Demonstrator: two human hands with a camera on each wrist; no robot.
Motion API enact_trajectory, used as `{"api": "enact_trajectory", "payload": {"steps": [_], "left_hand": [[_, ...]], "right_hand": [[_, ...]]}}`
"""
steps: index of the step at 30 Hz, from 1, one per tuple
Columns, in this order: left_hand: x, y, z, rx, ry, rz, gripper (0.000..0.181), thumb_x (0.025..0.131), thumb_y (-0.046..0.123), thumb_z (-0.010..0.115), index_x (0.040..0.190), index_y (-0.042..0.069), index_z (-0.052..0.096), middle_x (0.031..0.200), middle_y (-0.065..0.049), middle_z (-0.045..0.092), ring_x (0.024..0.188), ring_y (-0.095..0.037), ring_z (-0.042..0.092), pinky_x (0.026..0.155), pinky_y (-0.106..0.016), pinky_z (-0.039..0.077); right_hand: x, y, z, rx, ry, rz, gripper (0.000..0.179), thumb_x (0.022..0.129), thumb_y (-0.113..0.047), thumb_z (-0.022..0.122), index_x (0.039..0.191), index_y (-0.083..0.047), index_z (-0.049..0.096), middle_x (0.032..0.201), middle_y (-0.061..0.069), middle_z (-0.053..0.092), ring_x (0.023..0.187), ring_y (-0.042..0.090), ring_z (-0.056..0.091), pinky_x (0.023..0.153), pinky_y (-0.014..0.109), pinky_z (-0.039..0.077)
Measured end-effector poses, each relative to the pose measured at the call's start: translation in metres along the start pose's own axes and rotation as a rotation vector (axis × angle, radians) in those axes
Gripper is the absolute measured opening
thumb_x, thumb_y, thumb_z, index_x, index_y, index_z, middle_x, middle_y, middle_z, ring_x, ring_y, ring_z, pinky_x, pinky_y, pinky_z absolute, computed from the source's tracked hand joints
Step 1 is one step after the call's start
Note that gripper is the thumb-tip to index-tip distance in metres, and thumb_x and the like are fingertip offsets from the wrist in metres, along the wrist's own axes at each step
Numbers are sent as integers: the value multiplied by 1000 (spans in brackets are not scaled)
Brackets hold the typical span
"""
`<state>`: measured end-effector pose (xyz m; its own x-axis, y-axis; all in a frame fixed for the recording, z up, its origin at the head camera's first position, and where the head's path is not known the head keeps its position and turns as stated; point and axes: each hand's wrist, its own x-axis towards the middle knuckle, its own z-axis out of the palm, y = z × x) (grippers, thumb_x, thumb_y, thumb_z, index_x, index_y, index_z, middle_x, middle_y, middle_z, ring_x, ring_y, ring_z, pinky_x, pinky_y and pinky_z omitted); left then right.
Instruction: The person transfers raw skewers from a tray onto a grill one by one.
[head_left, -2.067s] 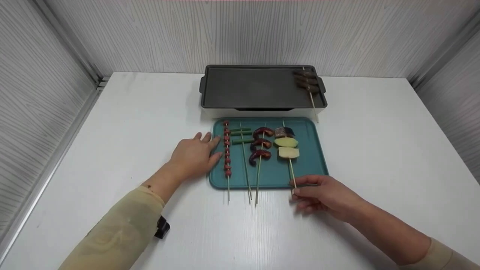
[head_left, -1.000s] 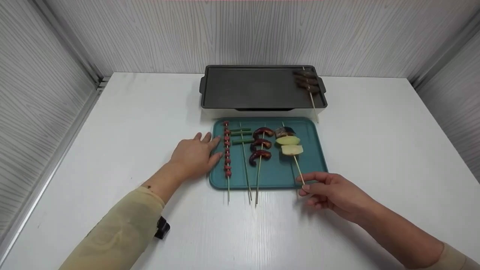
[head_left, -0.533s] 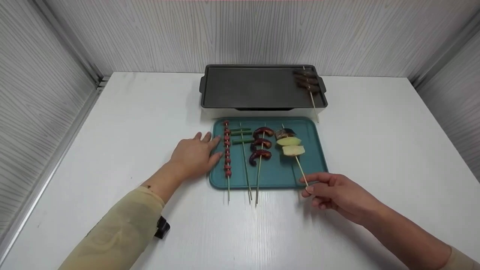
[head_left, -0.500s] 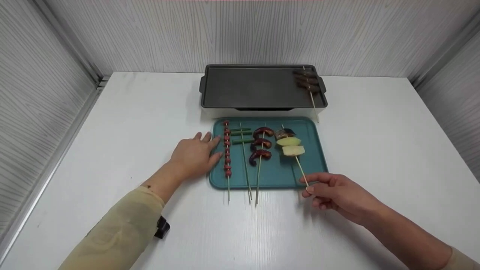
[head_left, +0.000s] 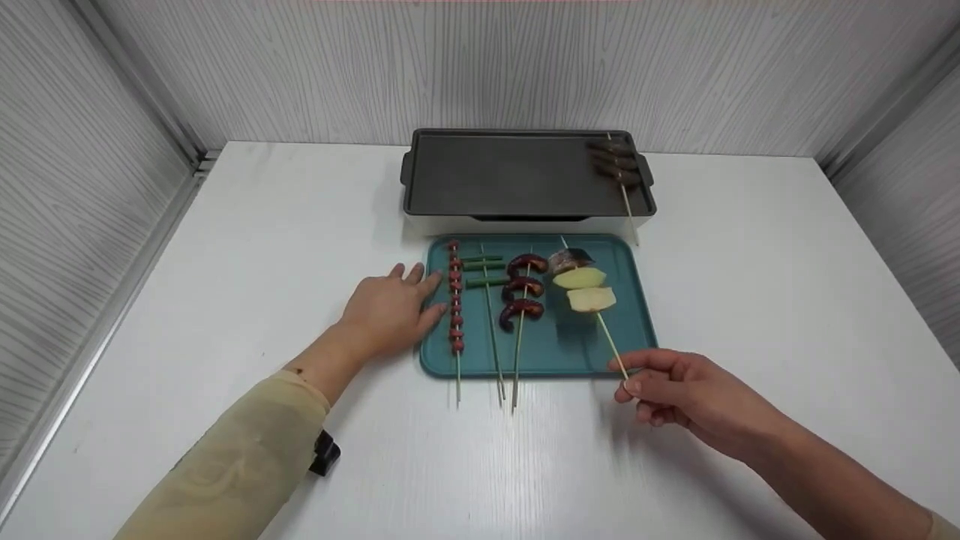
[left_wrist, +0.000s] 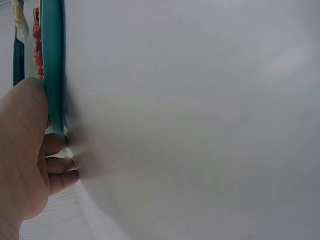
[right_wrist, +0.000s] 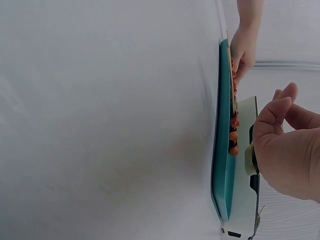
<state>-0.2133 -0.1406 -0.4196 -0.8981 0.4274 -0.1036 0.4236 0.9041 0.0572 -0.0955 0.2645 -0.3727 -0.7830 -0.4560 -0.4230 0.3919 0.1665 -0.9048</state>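
Yellow-chunk skewer (head_left: 591,299) newly aslant, stick end (head_left: 615,352) in right hand (head_left: 684,390)

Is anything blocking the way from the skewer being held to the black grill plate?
Nothing visible stands between the held skewer and the bare middle of the grill plate. A dark skewer occupies its right end.
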Motion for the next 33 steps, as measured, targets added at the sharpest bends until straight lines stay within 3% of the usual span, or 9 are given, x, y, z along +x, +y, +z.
{"api": "enact_trajectory", "payload": {"steps": [8, 15, 23, 33], "left_hand": [[1, 1, 1, 5, 2, 1, 65, 111, 53, 43, 163, 14, 45, 160, -19, 49, 147, -42, 47, 102, -57, 53], [0, 2, 0, 14, 8, 3, 65, 111, 52, 44, 162, 13, 46, 159, -19, 49, 146, -42, 48, 100, -56, 55], [-2, 1, 1, 1, 20, 6, 64, 111, 51, 45, 162, 12, 48, 159, -19, 50, 146, -42, 48, 100, -56, 54], [-2, 0, 1, 2, 17, 9, 64, 112, 52, 44, 162, 12, 47, 159, -19, 49, 146, -42, 47, 102, -56, 53]], "right_hand": [[-8, -11, -1, -7, -30, -68, 30, 109, -12, 60, 139, -10, 66, 111, 8, 75, 83, 14, 67, 78, 27, 56], [-6, -30, 1, -28, 35, -74, 32, 108, -15, 63, 139, -9, 66, 109, 9, 76, 81, 14, 66, 77, 26, 56], [13, -52, 9, -94, 118, -117, 36, 108, -16, 64, 142, -6, 62, 110, 9, 74, 82, 14, 64, 79, 27, 55], [46, -71, 8, -97, 174, -136, 38, 110, -17, 62, 146, -5, 60, 113, 9, 73, 82, 12, 64, 81, 27, 56]]}}
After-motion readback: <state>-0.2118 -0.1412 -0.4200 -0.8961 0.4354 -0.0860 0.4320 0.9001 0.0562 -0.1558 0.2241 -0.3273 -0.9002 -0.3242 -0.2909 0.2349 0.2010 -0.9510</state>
